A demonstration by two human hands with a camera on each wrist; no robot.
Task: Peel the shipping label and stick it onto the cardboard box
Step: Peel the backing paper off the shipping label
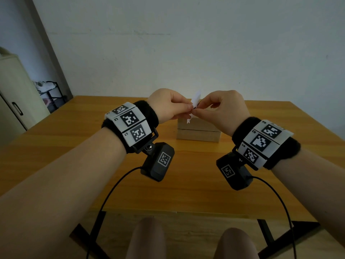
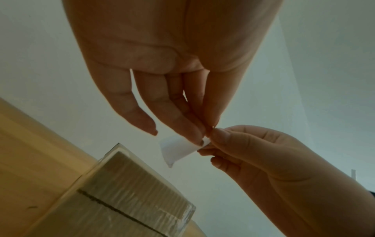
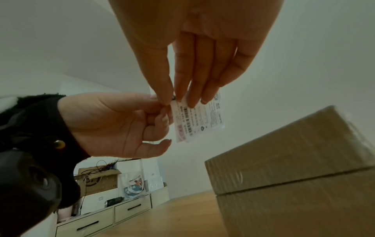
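A small white shipping label (image 1: pixel 196 99) (image 2: pixel 176 150) (image 3: pixel 199 118) with barcodes and print hangs in the air above the table. My left hand (image 1: pixel 169 105) (image 2: pixel 211 126) (image 3: pixel 162 110) pinches one corner of it with thumb and fingertips. My right hand (image 1: pixel 222 109) (image 2: pixel 209 142) (image 3: pixel 172 97) pinches the same corner from the other side, its other fingers lying against the label's face. A brown cardboard box (image 1: pixel 198 130) (image 2: pixel 129 197) (image 3: pixel 294 168), taped over and with a seam across its front, stands on the table just below and behind both hands.
The wooden table (image 1: pixel 74 165) stretches wide on all sides of the box. A pale cabinet (image 1: pixel 16 94) stands off the table's left edge. In the right wrist view, a low drawer unit (image 3: pixel 113 213) carries an open carton with wires and a bag.
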